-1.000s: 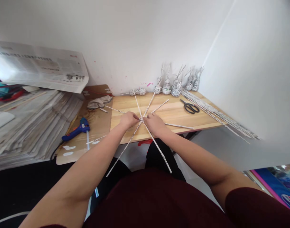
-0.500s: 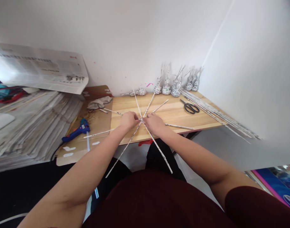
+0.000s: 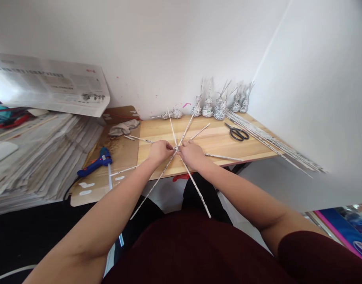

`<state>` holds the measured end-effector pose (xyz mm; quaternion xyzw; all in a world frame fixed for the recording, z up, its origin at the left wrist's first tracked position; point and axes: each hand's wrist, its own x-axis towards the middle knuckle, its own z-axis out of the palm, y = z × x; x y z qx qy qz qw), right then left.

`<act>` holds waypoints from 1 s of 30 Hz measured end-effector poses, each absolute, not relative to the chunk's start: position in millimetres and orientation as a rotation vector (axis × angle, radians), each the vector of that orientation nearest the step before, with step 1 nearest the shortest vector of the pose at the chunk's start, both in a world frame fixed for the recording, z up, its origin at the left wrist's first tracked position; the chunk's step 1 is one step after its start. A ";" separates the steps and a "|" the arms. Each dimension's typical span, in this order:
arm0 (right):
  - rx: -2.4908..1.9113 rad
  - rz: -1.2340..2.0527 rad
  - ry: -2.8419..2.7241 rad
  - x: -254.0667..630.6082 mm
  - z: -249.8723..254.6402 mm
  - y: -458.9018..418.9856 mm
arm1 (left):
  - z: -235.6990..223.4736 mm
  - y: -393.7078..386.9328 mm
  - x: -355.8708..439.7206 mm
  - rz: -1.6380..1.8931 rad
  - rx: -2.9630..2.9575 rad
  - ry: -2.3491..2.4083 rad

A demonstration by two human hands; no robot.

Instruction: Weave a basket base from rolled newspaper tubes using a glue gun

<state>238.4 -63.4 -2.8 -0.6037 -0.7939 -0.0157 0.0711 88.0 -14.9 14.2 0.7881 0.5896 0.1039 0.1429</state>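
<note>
Several rolled newspaper sticks [image 3: 195, 182] cross at one centre and fan out like spokes over the wooden board [image 3: 225, 144]. My left hand [image 3: 160, 151] pinches them at the left of the crossing. Close beside it, my right hand [image 3: 192, 153] is closed on the right of the same crossing, its fingertips nearly meeting the left ones. The fingers cover much of the woven centre. Two of the sticks reach past the board's near edge over my lap.
Black scissors [image 3: 238, 133] lie right of the sticks, beside a bundle of paper sticks [image 3: 272, 142]. Woven paper gourds [image 3: 207, 108] line the wall. To the left are a blue glue gun [image 3: 98, 162], a glove [image 3: 124, 128] and stacked newspapers [image 3: 62, 157].
The spokes have turned slightly about their centre: the near right one has swung left, and the far left one a little right. Both hands stay at the crossing.
</note>
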 end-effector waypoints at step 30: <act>-1.829 -0.042 -2.373 239.8 -2.9 -64.8 | 1.7 -27.8 70.3 0.279 2.659 1.457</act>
